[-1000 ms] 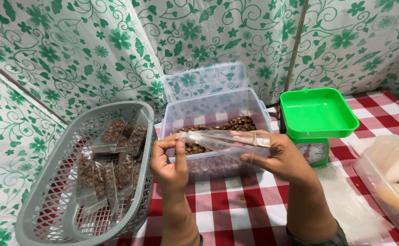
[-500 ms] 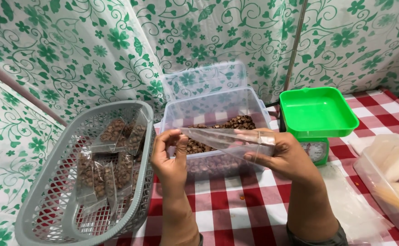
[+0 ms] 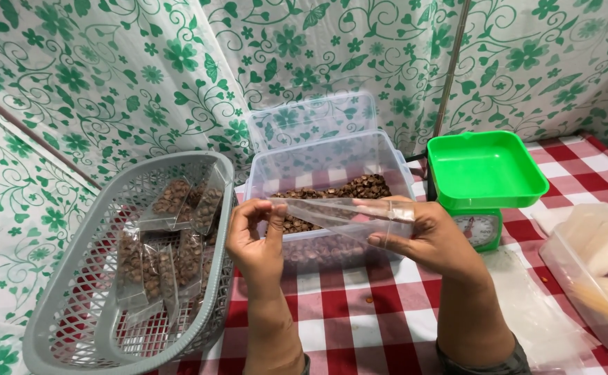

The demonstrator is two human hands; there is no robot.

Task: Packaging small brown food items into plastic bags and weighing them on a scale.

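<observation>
Your one view comes from the camera on your head, looking steeply down and forward across the table toward its far edge, where the curtain hangs. It sits close: your forearms enter from the near edge and fill the lower middle. The table's left and right edges run out of frame.

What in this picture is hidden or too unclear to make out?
- Head view: small round dial of the green plastic scale, too small to read.
- Clear plastic tub at right, cut off by the frame edge; contents blurred.
- Empty clear plastic bag between left hand and right hand: opening unclear.
</observation>
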